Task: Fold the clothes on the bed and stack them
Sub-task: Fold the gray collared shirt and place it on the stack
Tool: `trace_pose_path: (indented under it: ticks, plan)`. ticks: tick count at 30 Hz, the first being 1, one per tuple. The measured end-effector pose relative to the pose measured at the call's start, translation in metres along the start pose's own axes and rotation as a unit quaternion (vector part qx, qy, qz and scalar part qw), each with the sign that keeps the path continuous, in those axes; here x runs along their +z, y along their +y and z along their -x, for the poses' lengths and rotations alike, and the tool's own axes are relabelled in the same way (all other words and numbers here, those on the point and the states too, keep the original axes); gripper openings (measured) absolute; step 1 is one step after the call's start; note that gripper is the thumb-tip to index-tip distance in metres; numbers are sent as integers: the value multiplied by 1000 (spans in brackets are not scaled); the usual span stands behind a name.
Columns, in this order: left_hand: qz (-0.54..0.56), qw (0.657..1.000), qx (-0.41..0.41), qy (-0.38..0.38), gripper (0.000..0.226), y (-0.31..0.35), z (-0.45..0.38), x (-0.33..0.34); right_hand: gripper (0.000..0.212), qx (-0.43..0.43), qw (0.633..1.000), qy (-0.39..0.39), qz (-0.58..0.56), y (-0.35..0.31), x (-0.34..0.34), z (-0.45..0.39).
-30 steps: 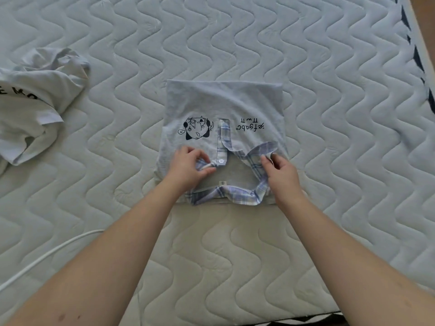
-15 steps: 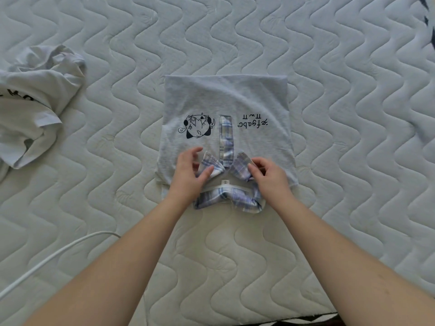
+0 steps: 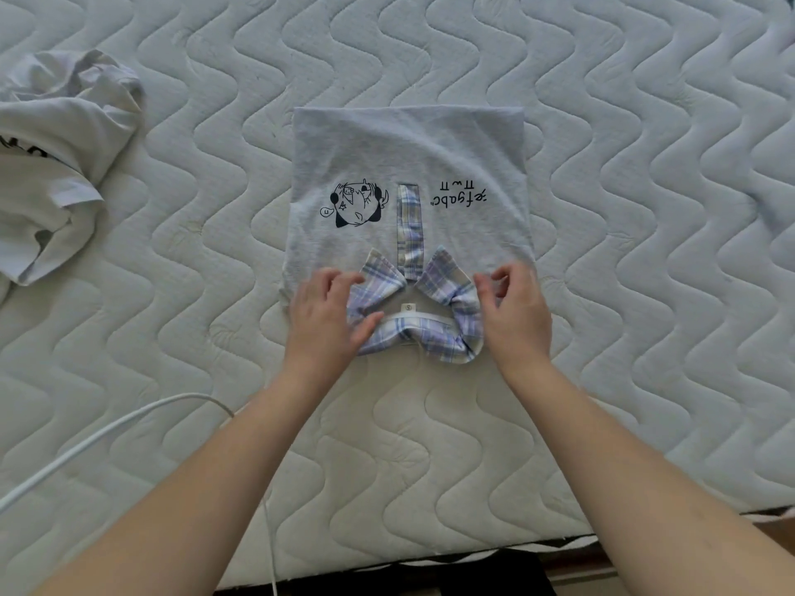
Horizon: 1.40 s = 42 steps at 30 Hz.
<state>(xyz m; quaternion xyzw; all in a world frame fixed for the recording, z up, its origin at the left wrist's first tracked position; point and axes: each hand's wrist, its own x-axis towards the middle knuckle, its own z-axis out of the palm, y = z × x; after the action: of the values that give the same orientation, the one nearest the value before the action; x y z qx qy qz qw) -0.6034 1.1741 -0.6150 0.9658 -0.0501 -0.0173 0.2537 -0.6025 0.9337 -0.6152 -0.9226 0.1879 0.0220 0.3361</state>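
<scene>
A grey polo shirt [image 3: 408, 157] lies folded into a rectangle on the middle of the mattress [image 3: 602, 251], with a cartoon print, black lettering and a plaid collar [image 3: 434, 337] facing me. My left hand [image 3: 329, 314] pinches the left wing of the collar between its fingers and thumb. My right hand [image 3: 514, 314] hovers at the collar's right edge with its fingers loosely curled and holding nothing. A crumpled white T-shirt [image 3: 56, 165] with black print lies at the far left.
A white cable [image 3: 107, 428] runs across the mattress from the lower left toward my left forearm. The mattress's near edge and a dark floor strip [image 3: 473, 574] show at the bottom.
Both collar wings have been turned down flat beside the placket. My right hand has let go of the collar and shifted right. My left hand stays on the left wing.
</scene>
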Motion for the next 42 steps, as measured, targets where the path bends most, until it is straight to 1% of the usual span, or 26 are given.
trace_pose_path:
  ticks: [2,4,5,7,8,10,11,13,14,16,18,20,22,23,25,27,30,31,34,36,38,39,40,41,42]
  plan:
    - [-36,996,87,-5,44,5,16,1,28,25,999,-22,16,2,-8,21]
    - [-64,988,138,-35,43,13,28,7,32,37,996,-60,52,2,-10,38]
    - [-72,986,144,-52,43,18,32,11,32,40,994,-76,71,3,-9,43]
    - [-76,987,126,-67,42,29,33,20,31,46,990,-90,103,5,-6,46]
    - [-73,989,112,-67,41,34,31,23,36,60,989,-90,100,7,-4,45]
    - [-53,992,89,-67,36,42,25,28,43,126,987,-93,27,12,-2,39]
    - [-39,993,84,-69,31,45,24,29,39,163,981,-103,-32,14,-3,35]
    - [-18,994,82,-70,21,47,22,31,21,200,963,-128,-126,18,-5,27]
    - [-10,994,83,-68,17,47,23,31,12,203,961,-127,-141,19,-7,24]
    - [-3,994,93,-58,13,48,24,30,8,202,963,-114,-141,20,-13,17]
    - [8,993,106,-44,15,50,26,28,11,206,959,-104,-162,18,-16,13]
    - [28,993,107,-34,15,52,25,25,19,206,959,-107,-163,15,-18,12]
    - [39,993,106,-26,14,51,23,22,29,192,959,-129,-161,11,-18,17]
    - [40,993,106,-23,12,51,21,22,30,186,955,-147,-177,8,-18,21]
    - [41,993,112,-19,9,51,16,23,23,173,944,-176,-219,3,-16,25]
    - [31,990,135,-14,5,51,11,23,12,172,940,-176,-237,-1,-15,21]
    - [-9,979,203,-7,28,47,4,25,11,212,921,-181,-273,-3,-18,7]
    - [-24,973,229,-7,31,45,2,25,13,224,914,-185,-283,-2,-20,2]
    - [-54,956,288,-17,27,40,2,23,14,223,921,-164,-274,-1,-25,-13]
    - [-65,951,301,-19,24,39,3,23,14,213,917,-158,-297,0,-27,-19]
    - [-67,951,301,-20,24,40,6,25,12,195,912,-171,-316,3,-26,-22]
    - [-63,952,299,-24,27,41,7,27,10,186,916,-174,-309,4,-25,-23]
    - [-59,953,295,-30,28,42,9,29,7,174,929,-165,-282,6,-24,-24]
    - [-55,955,291,-33,29,43,10,31,9,159,949,-139,-232,8,-22,-23]
    - [-54,957,284,-33,27,44,11,34,15,146,969,-103,-169,10,-20,-21]
